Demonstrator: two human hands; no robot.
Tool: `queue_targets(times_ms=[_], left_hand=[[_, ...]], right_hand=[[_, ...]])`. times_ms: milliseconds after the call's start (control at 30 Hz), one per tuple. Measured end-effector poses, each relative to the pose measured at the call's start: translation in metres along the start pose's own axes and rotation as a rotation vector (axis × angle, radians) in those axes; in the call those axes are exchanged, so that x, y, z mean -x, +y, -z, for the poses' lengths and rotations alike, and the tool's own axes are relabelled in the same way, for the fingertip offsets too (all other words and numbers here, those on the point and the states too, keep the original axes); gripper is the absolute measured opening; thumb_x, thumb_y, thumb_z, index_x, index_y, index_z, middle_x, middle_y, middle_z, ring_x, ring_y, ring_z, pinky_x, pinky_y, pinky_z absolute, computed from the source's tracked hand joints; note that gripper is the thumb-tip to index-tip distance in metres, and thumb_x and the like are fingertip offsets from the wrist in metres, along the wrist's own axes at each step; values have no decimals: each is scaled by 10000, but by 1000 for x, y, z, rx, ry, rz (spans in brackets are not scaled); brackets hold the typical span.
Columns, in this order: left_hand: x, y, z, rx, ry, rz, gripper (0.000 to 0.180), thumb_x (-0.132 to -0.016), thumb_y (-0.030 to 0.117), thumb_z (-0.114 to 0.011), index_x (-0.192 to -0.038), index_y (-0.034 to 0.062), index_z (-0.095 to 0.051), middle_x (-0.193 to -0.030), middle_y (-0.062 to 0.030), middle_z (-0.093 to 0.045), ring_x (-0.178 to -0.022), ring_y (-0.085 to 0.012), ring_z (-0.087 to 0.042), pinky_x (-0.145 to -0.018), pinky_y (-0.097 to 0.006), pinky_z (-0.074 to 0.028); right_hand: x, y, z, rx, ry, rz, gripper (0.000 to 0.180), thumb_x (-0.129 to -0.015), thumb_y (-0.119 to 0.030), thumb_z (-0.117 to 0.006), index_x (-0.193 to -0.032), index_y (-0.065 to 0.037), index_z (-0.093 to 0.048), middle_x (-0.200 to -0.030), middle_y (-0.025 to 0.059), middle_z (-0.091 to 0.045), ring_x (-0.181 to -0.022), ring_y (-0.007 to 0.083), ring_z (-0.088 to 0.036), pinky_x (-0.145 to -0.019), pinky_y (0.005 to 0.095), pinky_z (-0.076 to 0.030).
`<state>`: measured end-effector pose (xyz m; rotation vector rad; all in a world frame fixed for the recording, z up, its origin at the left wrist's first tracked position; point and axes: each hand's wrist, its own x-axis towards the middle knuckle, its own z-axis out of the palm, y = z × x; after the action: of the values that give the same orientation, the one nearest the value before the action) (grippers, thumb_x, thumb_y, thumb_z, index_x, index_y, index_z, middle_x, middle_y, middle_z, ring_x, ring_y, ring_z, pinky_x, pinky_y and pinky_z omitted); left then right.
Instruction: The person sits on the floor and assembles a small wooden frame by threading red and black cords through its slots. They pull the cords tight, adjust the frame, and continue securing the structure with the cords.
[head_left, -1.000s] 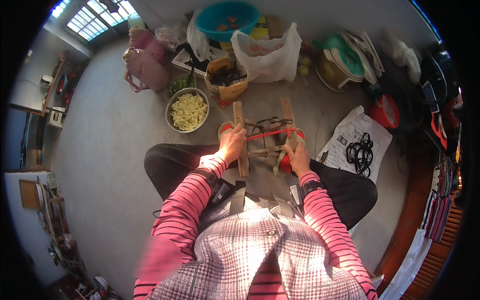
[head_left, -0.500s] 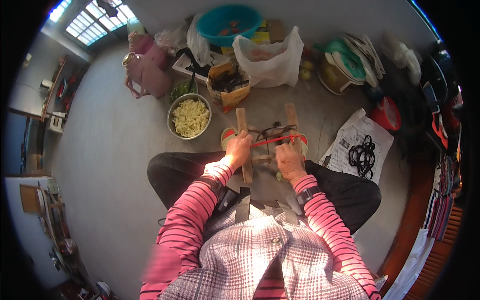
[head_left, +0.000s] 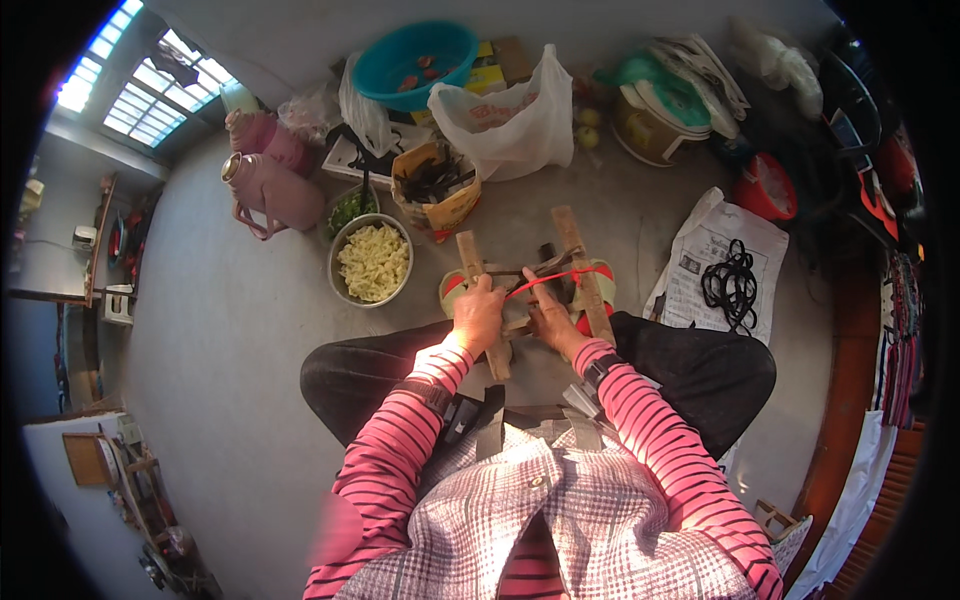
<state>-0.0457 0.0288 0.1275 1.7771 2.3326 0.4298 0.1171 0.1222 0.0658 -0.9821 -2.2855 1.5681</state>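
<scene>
Between my legs is a small wooden frame [head_left: 597, 310], two bars joined by crosspieces, with dark strips across its far part. A red strip [head_left: 553, 278] runs from my left hand to the right bar, where it is wound on. My left hand [head_left: 478, 318] is closed at the left bar, gripping the red strip's end. My right hand [head_left: 553, 320] is inside the frame, just under the strip. Its index finger reaches up to the strip; the other fingers are bent, and what they hold is hidden. Shoes [head_left: 452, 290] show beside and under the frame.
A bowl of pale yellow chopped food [head_left: 372, 262] stands ahead left, near pink flasks [head_left: 275, 190]. Behind are a box of dark strips [head_left: 437, 190], a white plastic bag [head_left: 510, 125] and a blue basin [head_left: 415, 65]. On the right, a black cord coil [head_left: 728, 288] lies on a paper sheet [head_left: 690, 250].
My right hand has moved left from the right bar toward my left hand, its index finger now extended. The frame has tilted slightly, and my view has shifted a little.
</scene>
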Motion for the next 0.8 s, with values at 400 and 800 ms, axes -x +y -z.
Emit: queue_targets(times_ms=[400,800], left_hand=[[-1,-6,1,57,-41,4,95,-740,37,-631,-830,52,-602,-931,-142,-553,-828,-370,-632,-690,-467,-511],[1,-19,14,100,-80,3,185,-771,50,-596,-954,50,-570,-956,-145,-613,-867,-372,-643,-731,-463,-518]], right_hand=[[6,-19,-14,767,-102,-36,145,-864,-148,-541,-924,-78,-653,-845,213,-683,-825,392,-671,-700,507,-523],[6,-30,-3,718,124,157,176,-818,-180,-582,-882,-27,-642,-1016,205,-573,-977,391,-598,-795,480,-512]])
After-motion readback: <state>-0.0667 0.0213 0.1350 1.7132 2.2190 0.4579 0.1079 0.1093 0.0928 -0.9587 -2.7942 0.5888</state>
